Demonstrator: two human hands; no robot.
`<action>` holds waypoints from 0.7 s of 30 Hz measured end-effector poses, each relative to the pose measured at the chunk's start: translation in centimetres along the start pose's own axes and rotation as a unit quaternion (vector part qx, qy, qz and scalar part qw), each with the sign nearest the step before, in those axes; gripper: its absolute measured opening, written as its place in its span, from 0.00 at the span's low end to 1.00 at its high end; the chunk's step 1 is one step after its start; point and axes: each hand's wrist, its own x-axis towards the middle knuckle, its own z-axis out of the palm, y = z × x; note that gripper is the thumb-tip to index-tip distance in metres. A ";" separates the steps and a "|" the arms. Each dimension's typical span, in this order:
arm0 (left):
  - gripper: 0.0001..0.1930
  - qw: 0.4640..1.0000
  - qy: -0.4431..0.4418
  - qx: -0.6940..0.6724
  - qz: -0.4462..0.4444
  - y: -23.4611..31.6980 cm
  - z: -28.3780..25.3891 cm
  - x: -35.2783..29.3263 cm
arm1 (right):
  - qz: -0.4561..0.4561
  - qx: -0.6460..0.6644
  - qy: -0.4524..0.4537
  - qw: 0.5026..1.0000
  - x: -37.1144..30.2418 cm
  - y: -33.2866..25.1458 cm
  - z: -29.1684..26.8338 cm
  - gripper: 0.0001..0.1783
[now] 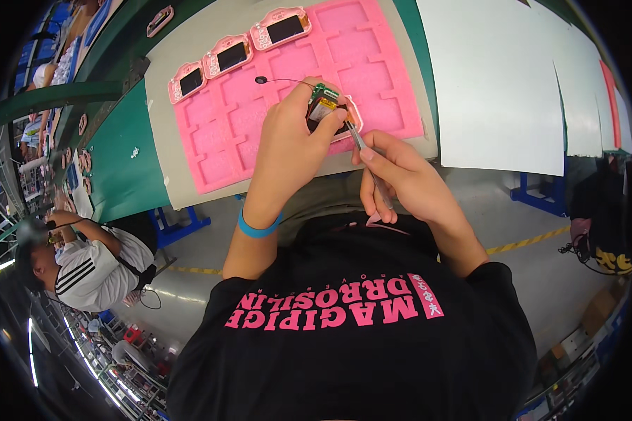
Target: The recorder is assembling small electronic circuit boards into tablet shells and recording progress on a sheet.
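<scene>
My left hand (pixel 291 137) grips a small electronic device in a pink casing (pixel 357 111), held over the pink foam tray (pixel 240 121). Between its fingers show a green circuit board (pixel 324 92) and a silver and yellow battery (pixel 321 109). A thin wire runs left from the board to a small round black part (pixel 261 80). In my right hand (pixel 404 168) is a pair of metal tweezers (pixel 359 139), its tips at the lower right of the device, beside my left thumb. Exactly what the tips touch is hidden.
Three pink handheld consoles (pixel 229 57) with dark screens lie along the tray's far left edge. Small white pieces (pixel 135 152) rest on the green table at left. White sheets (pixel 495 77) cover the surface at right. Another person (pixel 95 263) sits at lower left.
</scene>
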 end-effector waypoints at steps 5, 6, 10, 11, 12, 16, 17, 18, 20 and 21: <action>0.11 0.999 0.001 -0.031 0.020 -0.5 -0.1 0.1 | 0.005 -0.017 0.015 1.000 0.2 -0.5 0.4 0.11; 0.12 0.999 0.005 -0.035 0.025 -0.6 -0.1 0.1 | 0.003 -0.017 0.014 1.000 0.2 -0.6 0.5 0.11; 0.13 0.999 0.012 -0.041 0.026 -0.2 -0.4 -0.4 | -0.002 -0.013 0.014 1.000 0.1 -0.4 0.6 0.11; 0.13 0.999 0.014 -0.040 0.016 0.3 -0.6 -0.7 | -0.003 -0.007 0.017 1.000 0.0 -0.4 0.6 0.11; 0.12 0.999 0.016 -0.038 0.006 0.8 -0.8 -1.1 | -0.005 -0.002 0.019 1.000 0.0 -0.3 0.6 0.11; 0.12 0.992 -0.054 -0.103 -0.049 0.4 -2.8 -2.2 | -0.047 -0.020 0.025 0.998 -0.4 0.6 0.9 0.09; 0.13 0.984 -0.089 -0.136 -0.071 0.2 -3.4 -2.4 | -0.068 -0.032 0.026 0.997 -0.5 0.9 1.0 0.09; 0.13 0.973 -0.124 -0.168 -0.093 0.0 -3.6 -2.5 | -0.088 -0.044 0.027 0.995 -0.5 1.0 1.0 0.08; 0.13 0.972 -0.126 -0.175 -0.092 -0.5 -3.7 -2.6 | -0.096 -0.074 0.036 0.992 -0.5 1.3 1.1 0.07; 0.13 0.970 -0.131 -0.183 -0.088 -0.7 -3.6 -2.6 | -0.106 -0.104 0.050 0.988 -0.5 1.4 1.1 0.06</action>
